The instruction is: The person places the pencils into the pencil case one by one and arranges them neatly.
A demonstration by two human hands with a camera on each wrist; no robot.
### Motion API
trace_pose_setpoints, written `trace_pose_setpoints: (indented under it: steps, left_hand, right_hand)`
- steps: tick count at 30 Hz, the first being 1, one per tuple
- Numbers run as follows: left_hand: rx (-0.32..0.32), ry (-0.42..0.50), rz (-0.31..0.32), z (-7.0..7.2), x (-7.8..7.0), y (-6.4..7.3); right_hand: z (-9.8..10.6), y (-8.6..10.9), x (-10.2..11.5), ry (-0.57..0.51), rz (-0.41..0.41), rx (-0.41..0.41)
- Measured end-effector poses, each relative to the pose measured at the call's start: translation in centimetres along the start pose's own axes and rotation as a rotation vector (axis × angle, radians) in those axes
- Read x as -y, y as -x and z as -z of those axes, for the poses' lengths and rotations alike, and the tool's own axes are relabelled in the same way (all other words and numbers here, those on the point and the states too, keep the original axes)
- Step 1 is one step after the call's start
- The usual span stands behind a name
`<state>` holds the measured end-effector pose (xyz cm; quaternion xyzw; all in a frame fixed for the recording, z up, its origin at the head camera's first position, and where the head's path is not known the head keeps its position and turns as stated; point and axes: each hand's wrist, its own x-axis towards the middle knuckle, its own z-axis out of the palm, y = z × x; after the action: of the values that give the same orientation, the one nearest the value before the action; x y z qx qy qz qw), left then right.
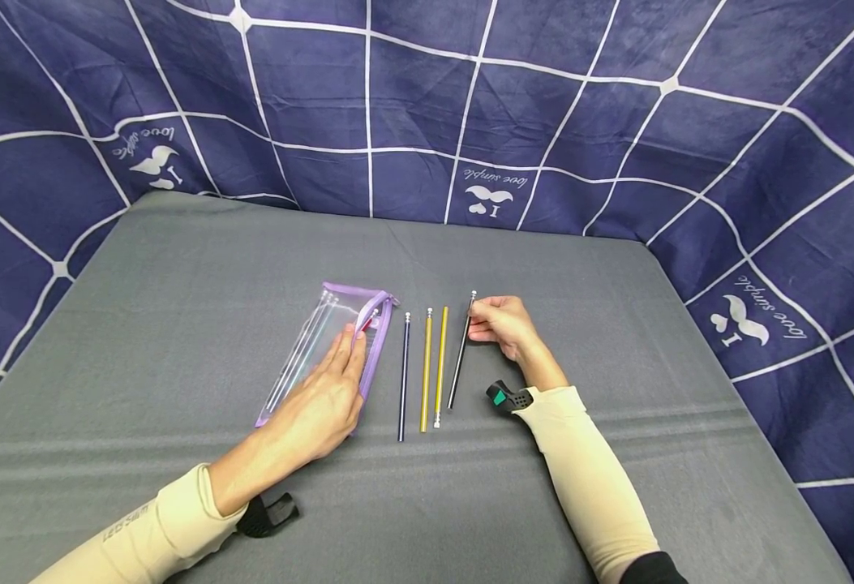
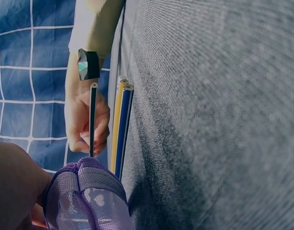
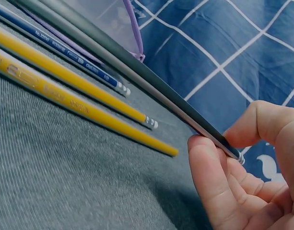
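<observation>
My left hand [image 1: 324,397] holds a see-through mesh pencil pouch [image 1: 375,357] with purple edging, its fingers lying along the zipped side; the thumb is hidden in the head view. Inside the pouch, several pale pencils [image 1: 301,357] show through, and something red [image 1: 369,322] is near the opening. With thumb and fingertips my right hand [image 1: 503,324] pinches a black pencil [image 1: 461,361] near its silver-capped end, tilted and raised in the right wrist view [image 3: 156,91]. Between the hands lie a dark blue pencil [image 1: 404,381] and two yellow pencils, one [image 1: 427,373] left of the other [image 1: 441,365].
A grey cloth surface [image 1: 251,251] lies under everything. Dark blue fabric [image 1: 412,97] with white grid lines hangs behind it and at both sides. Each wrist wears a black strap, such as the right one [image 1: 508,397].
</observation>
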<state>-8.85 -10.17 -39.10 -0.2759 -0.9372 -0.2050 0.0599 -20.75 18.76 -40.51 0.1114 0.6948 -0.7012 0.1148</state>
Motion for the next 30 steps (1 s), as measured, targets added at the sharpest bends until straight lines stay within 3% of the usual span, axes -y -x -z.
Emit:
trace_pose_setpoints:
  steps: [30]
  left_hand:
    - [0.021, 0.004, 0.024, 0.1, -0.1, -0.1]
  right_hand:
    - [-2.6, -0.2, 0.4, -0.059, 0.039, 0.047]
